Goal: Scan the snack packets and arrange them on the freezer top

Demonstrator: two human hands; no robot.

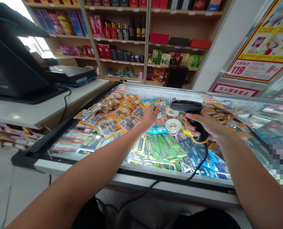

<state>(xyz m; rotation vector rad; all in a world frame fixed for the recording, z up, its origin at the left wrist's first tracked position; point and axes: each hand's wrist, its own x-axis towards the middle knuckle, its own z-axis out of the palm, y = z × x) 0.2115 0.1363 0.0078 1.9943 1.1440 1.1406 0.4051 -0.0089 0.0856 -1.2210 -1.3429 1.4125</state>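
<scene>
My right hand (204, 124) is wrapped round the grip of a black barcode scanner (186, 105), its head pointing left. A black cord (201, 163) runs down from the scanner's grip. Pinched in my left hand (151, 115) is a small orange-edged snack packet (161, 106), held up in front of the scanner head. Below them is the glass top of a chest freezer (67, 135). Many similar packets (122, 109) are heaped left of my left hand, and another pile (219, 111) lies right of the scanner. Two round white-lidded tubs (173, 125) show between my hands.
Green ice-pop packs (164, 146) are inside the freezer. To the left, a black machine with a screen (15, 63) and a scale (72, 74) stand on a white counter (34, 111). Stocked shelves (122, 41) line the back. The scanner cord hangs across the freezer's front edge.
</scene>
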